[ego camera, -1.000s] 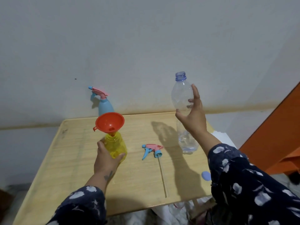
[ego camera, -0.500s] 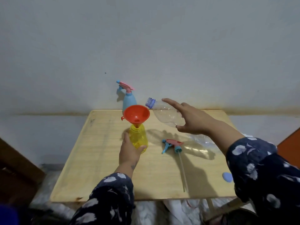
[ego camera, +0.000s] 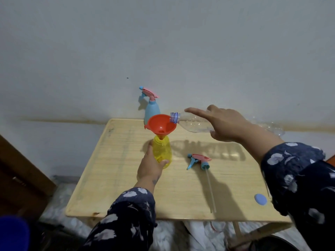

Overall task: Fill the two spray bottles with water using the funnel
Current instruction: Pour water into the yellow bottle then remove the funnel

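Yellow bottle gripped by left hand, funnel seated; right hand grips water bottle (near-horizontal) from 3 o'clock. Pour starting; next: tilt further.

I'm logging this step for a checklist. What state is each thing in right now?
Yellow spray bottle: upright, head off, funnel in neck, held by left hand.
Funnel: seated upright in the yellow bottle.
Water bottle: uncapped, tipped, mouth at funnel rim, held by right hand.
Blue spray bottle: upright, head on.
Loose spray head: lying on table.
Blue cap: off, lying on table.
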### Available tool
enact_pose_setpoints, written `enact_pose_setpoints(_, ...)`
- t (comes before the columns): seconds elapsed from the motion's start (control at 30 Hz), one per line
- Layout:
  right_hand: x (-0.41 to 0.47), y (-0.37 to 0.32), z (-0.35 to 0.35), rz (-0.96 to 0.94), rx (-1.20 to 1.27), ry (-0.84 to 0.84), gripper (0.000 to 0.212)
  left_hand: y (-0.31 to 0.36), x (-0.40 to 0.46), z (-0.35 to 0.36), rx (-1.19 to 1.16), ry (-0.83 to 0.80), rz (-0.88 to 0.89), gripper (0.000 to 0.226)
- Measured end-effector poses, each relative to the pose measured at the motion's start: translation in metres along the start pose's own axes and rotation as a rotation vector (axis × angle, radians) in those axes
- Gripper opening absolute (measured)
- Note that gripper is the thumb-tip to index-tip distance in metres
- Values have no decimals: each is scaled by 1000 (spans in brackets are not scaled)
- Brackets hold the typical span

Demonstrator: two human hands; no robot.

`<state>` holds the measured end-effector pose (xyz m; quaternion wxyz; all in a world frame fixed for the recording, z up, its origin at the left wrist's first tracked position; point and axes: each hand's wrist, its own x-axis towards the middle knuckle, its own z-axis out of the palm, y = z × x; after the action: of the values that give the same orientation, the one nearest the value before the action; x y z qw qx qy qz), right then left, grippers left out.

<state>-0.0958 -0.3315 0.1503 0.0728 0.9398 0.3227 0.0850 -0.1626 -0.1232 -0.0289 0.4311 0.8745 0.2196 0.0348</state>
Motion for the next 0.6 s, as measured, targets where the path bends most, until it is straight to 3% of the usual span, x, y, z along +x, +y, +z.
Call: enact_pose_setpoints(0.6, 3, 3, -1, -17, -162, 96, 95, -1, 2, 0, 13, -23, -3, 92)
